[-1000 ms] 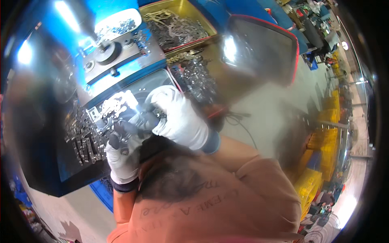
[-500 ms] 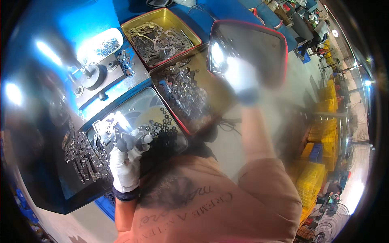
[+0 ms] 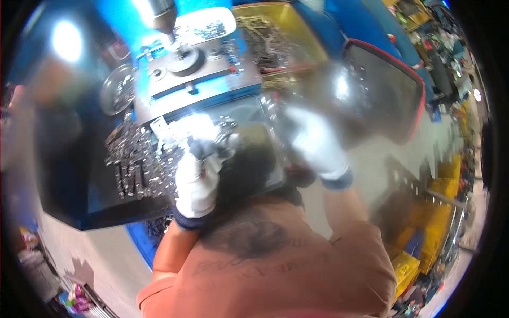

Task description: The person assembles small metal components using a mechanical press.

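Note:
My left hand, in a white glove with dark fingertips, is at the left part of a dark tray. Its fingers are curled among shiny metal pieces; glare hides exactly what they grip. My right hand, also white-gloved, hovers by the right edge of that tray. Motion smears its fingers, so I cannot see whether it holds anything. Beyond both hands, a steel fixture with a round block sits under the pointed spindle of a machine.
Flat metal parts lie heaped left of my left hand. A white tray of small parts stands behind the fixture. Farther right are a yellow tray of metal strips and a red-rimmed tray. Yellow crates line the right side.
My right hand has come back from the red-rimmed tray toward the dark tray. The whole view has shifted, moving the machine rightward and up in the picture. My left hand stays among the metal pieces.

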`<state>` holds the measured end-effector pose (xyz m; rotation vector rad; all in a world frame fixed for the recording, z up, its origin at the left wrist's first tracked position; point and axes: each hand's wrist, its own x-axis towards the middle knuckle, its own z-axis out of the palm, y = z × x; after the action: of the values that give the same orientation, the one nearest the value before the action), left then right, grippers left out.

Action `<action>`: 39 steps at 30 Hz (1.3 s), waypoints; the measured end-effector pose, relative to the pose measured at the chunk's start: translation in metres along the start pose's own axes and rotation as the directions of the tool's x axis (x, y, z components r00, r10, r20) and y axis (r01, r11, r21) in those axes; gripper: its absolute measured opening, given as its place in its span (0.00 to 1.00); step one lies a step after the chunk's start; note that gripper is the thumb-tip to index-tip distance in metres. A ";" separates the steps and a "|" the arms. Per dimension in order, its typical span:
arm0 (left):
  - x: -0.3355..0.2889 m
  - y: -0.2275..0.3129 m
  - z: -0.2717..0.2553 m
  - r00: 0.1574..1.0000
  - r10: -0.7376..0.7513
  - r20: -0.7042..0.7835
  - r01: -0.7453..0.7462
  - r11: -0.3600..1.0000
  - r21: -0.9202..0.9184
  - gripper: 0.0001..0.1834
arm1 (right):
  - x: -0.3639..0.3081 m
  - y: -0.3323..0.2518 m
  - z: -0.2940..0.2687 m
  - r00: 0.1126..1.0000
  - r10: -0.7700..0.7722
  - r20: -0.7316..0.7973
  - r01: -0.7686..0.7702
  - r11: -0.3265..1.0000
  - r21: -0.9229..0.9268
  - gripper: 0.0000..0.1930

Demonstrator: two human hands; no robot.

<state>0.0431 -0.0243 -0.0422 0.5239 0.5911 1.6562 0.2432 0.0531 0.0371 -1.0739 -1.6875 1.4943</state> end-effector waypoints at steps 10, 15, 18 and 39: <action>-0.010 0.016 0.016 0.978 0.060 -0.201 -0.039 0.993 0.107 0.14 | 0.015 0.010 0.062 0.990 -0.086 0.113 0.087 0.996 -0.007 0.09; -0.004 0.020 0.009 0.985 0.129 -0.118 -0.095 0.962 0.257 0.16 | 0.029 0.010 0.070 0.983 -0.135 0.124 0.144 0.987 -0.071 0.09; 0.023 0.024 0.004 0.983 0.157 -0.095 -0.160 0.987 -0.029 0.22 | 0.053 -0.004 0.074 0.953 -0.286 0.096 0.301 0.919 -0.254 0.06; 0.116 0.027 0.002 0.826 0.460 -0.326 -0.481 0.877 0.018 0.22 | 0.157 0.008 0.093 0.864 -0.504 0.015 0.497 0.846 -0.194 0.03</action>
<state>0.0060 0.0870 -0.0218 0.3679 0.6773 2.2561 0.0906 0.1485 0.0061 -0.6650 -1.9277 0.9843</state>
